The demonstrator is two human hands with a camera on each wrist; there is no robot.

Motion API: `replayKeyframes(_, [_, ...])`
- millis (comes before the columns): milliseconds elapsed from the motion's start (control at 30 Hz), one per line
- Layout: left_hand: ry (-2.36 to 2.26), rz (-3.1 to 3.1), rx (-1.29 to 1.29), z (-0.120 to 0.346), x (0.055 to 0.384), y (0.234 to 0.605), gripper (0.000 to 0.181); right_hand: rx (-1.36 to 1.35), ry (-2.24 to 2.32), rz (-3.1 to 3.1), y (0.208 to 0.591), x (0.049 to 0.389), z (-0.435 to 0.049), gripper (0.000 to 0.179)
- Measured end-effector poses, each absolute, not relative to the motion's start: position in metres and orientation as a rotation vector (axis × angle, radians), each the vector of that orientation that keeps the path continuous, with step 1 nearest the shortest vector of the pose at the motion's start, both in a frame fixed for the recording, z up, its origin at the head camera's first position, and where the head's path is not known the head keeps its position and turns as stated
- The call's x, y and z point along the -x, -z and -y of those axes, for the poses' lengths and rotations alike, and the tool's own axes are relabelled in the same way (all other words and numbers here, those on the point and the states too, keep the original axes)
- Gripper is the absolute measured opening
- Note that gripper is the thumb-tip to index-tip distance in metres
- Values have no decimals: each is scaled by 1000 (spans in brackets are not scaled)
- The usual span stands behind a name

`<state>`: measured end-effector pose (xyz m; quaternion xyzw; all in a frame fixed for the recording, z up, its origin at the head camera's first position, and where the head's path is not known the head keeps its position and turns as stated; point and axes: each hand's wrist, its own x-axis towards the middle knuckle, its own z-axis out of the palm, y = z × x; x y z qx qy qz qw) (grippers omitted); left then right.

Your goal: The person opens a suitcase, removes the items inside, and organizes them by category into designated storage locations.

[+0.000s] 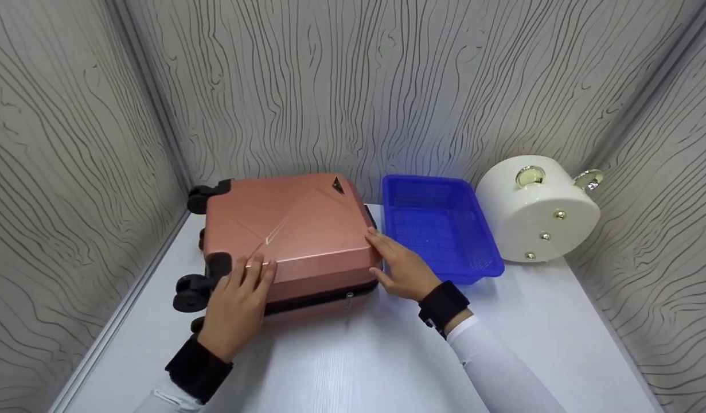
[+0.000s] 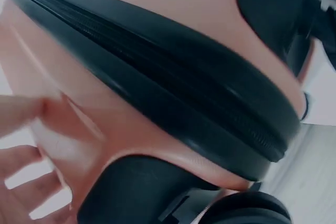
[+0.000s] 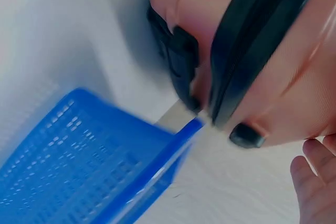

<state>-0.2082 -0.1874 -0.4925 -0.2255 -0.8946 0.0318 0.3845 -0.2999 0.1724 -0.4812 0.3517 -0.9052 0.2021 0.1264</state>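
A rose-pink hard-shell suitcase (image 1: 295, 212) lies flat on the white table, its black wheels (image 1: 193, 292) pointing left. My left hand (image 1: 238, 307) rests on its near top edge beside a black corner guard (image 1: 219, 265), fingers extended. At the right near corner, my right hand (image 1: 403, 268) touches the shell with straight fingers, the thumb lower on the side. A black zipper band (image 2: 157, 66) runs round the case, with a zipper pull (image 1: 349, 296) on the near side. The right wrist view shows a black fitting (image 3: 176, 56) on the handle end.
A blue perforated plastic basket (image 1: 490, 252) stands just right of the suitcase. Beyond it, a white rounded case (image 1: 502, 201) with gold rings and studs leans near the right corner. Wood-grain patterned walls (image 1: 353, 86) enclose the white table (image 1: 353, 367).
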Motion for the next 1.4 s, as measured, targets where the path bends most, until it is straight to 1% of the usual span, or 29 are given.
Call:
replayKeyframes(100, [-122,2291,586,180,204,485,62,-933,-650,2638,484,304,-177,69])
replayKeyframes(167, [-140,2289,592,182,201,477,55,-848,-706,2614,488,303,-176,68])
replayKeyframes(233, [-142,2290,588,189,199,467,47,-754,-739,2553,494,299,-174,63])
replayKeyframes(300, [-118,2295,565,199,198,458,38,-681,-740,2476,501,293,-170,49])
replayKeyframes(367, [-75,2336,522,212,198,449,40,-650,-718,2412,511,287,-167,28])
replayKeyframes(400, [-51,2366,499,218,198,446,43,-645,-698,2396,515,283,-165,20])
replayKeyframes(433, [-19,2402,476,224,198,443,45,-647,-683,2395,520,279,-163,17])
replayKeyframes(567, [115,2590,417,238,198,440,59,-673,-662,2506,538,268,-152,31])
replayKeyframes(633, [172,2652,408,239,198,442,62,-670,-657,2586,546,264,-145,38])
replayKeyframes(700, [194,2675,405,239,197,445,63,-670,-661,2641,554,260,-138,42])
replayKeyframes(800, [172,2652,408,236,196,449,60,-652,-699,2651,564,258,-127,38])
replayKeyframes(933, [90,2567,431,231,197,455,58,-602,-801,2590,571,257,-117,23])
replayKeyframes(1000, [33,2512,442,229,199,458,59,-585,-824,2572,573,254,-113,23])
replayKeyframes(1200, [-93,2389,436,223,203,465,60,-609,-799,2587,571,242,-99,33])
replayKeyframes(1400, [-102,2347,387,214,204,468,61,-816,-639,2598,566,232,-66,32])
